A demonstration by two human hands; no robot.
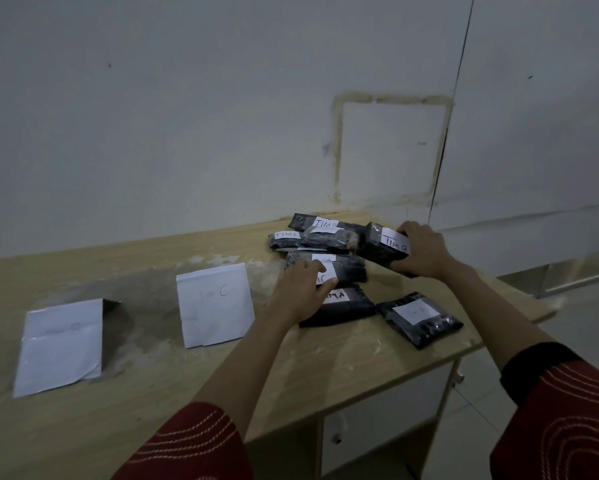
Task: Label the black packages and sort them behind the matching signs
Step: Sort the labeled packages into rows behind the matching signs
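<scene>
Black packages (322,237) lay heaped at the far right of the desk (152,393). The middle package (350,270), its label seemingly ending in C, lay long axis left to right, to the right of the Tim C sign (215,303). My left hand (299,292), nearer that sign, pressed straight fingers flat on it, gripping nothing. My right hand (422,251), arm stretched forward, curled its fingers round the tilted package (374,245).

Dim, soft, wide-angle edge distortion
</scene>
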